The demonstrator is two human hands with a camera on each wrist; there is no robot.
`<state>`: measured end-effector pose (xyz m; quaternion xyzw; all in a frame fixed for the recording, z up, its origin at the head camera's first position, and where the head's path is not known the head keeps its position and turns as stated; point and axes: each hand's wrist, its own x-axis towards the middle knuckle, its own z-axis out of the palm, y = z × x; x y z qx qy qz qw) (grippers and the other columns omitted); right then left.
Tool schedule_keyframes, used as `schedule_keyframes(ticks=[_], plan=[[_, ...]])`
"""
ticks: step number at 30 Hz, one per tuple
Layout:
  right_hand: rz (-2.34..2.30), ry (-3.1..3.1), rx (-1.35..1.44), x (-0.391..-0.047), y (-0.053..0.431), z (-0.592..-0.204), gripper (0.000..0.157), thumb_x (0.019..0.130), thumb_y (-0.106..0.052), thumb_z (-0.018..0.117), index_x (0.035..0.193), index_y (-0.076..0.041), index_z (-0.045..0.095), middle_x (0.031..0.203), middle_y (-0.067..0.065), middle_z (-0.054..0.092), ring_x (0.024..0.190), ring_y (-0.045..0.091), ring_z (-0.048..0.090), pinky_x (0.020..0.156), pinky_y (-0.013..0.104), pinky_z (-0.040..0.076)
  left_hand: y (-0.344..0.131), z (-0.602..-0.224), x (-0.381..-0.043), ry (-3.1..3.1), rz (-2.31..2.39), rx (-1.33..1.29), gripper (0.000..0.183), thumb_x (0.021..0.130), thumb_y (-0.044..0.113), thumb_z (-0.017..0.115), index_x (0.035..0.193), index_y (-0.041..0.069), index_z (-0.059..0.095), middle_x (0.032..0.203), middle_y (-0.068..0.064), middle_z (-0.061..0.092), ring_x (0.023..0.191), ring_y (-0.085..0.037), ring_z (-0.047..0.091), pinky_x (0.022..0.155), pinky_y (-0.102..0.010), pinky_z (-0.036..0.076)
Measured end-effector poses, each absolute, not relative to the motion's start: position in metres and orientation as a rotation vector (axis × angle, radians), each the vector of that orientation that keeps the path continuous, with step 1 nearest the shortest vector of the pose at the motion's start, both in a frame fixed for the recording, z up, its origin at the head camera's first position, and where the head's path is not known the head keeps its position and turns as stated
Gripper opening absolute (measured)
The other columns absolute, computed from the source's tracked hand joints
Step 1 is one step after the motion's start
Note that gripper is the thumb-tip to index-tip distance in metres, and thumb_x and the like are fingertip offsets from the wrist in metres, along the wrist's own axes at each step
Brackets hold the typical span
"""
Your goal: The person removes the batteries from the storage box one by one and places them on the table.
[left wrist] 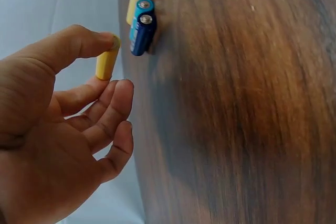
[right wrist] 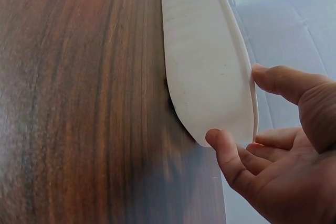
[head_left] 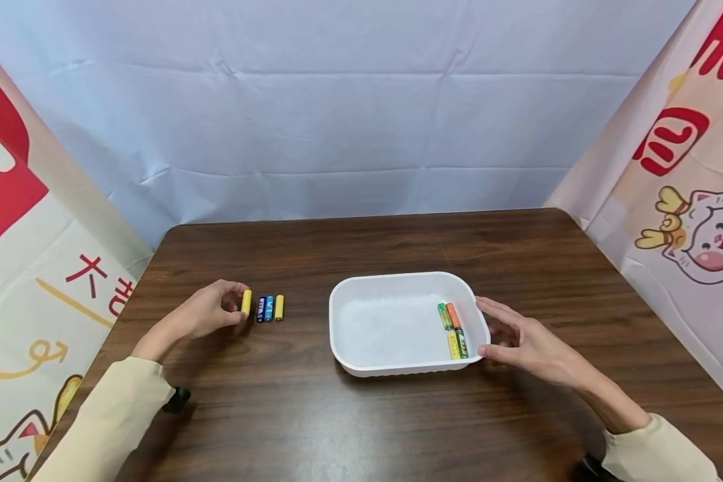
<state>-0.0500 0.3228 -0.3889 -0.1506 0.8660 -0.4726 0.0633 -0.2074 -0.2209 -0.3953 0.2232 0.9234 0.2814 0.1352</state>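
Between thumb and fingertips, my left hand pinches a yellow battery, held upright in the left wrist view. Just right of it on the table, a dark blue battery, a light blue battery and another yellow battery lie side by side. A white plastic tray sits right of the middle. My right hand holds the tray's right end, thumb and fingers spread along its rim and outer wall. Inside, at the right, several batteries lie in two rows: green, orange, yellow and dark green.
The brown wooden table bears everything. A pale cloth hangs behind its far edge, and printed cloths hang at both sides. Bare tabletop lies between the loose batteries and the tray.
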Motion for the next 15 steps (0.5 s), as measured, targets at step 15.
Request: schedule_keyframes(ticks=[15], plan=[[-1.365,2.662,-0.415,-0.05,0.324,-0.389,0.082,0.094,-0.015,0.078,0.159,0.003,0.032,0.16,0.025,0.033,0.1,0.011,0.064,0.068,0.028,0.056,-0.213,-0.411,-0.214,2.654,0.708,0.671,0.05,0.095,0.008,0.073,0.136,-0.013,0.055,0.124,-0.026,0.055,0.096,-0.027,0.06,0.079,-0.041,0.052]])
